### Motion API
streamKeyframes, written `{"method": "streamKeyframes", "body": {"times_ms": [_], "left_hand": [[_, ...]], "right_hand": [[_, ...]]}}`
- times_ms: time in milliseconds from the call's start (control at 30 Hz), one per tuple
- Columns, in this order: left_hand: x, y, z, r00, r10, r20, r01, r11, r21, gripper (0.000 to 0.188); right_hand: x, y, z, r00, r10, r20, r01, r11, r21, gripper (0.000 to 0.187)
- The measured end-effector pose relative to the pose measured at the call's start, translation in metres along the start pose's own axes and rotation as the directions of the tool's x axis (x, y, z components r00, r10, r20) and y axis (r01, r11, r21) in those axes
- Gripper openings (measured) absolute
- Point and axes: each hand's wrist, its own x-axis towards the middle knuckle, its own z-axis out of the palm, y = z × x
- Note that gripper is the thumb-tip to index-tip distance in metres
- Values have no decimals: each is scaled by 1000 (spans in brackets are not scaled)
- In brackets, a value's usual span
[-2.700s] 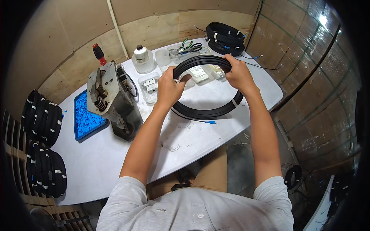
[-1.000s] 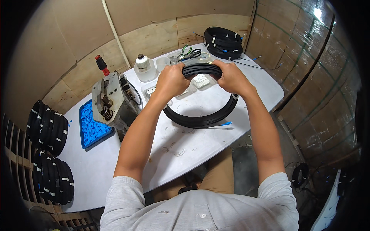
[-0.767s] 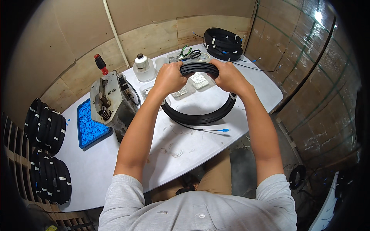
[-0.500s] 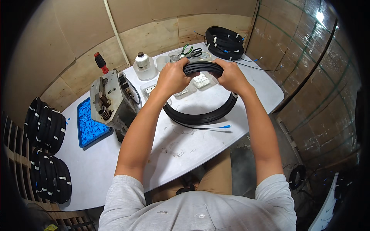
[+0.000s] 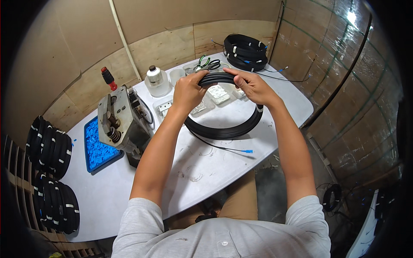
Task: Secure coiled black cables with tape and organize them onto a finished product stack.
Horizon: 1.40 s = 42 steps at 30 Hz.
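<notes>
Nearest, a blue plastic connector (image 5: 247, 151) trails over the white tabletop (image 5: 223, 165) from a ring-shaped black cable coil (image 5: 223, 132). Left hand (image 5: 189, 91) clamped on the coil's far arc; right hand (image 5: 254, 89) touches it, index finger extended, closure indeterminable. Beyond: brown-capped white bottle (image 5: 155, 76), stacked black coils (image 5: 244, 52).

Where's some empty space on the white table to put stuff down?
The white table has room at front left, between the black cable coils, blue tray and left forearm, and a smudged patch between that forearm and the blue connector. The back is crowded with a white bottle, scissors, clear trays and a coil stack.
</notes>
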Motion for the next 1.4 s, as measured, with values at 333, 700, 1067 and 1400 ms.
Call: {"method": "streamKeyframes", "body": {"times_ms": [333, 700, 1067, 1400], "left_hand": [[-2, 2, 6, 999, 47, 4, -47, 972, 232, 34], [10, 7, -2, 984, -90, 156, 61, 981, 182, 30], [26, 8, -16, 946, -46, 320, -19, 981, 195, 22], [30, 20, -7, 933, -125, 338, 72, 984, 166, 24]], "right_hand": [[-1, -4, -5, 981, 187, 46, -193, 958, 214, 44], [0, -3, 5, 994, -28, -107, 17, 994, -107, 47], [5, -7, 9, 993, -96, -68, 64, 926, -372, 51], [6, 12, 4, 993, -31, -117, 2, 970, -242, 44]]}}
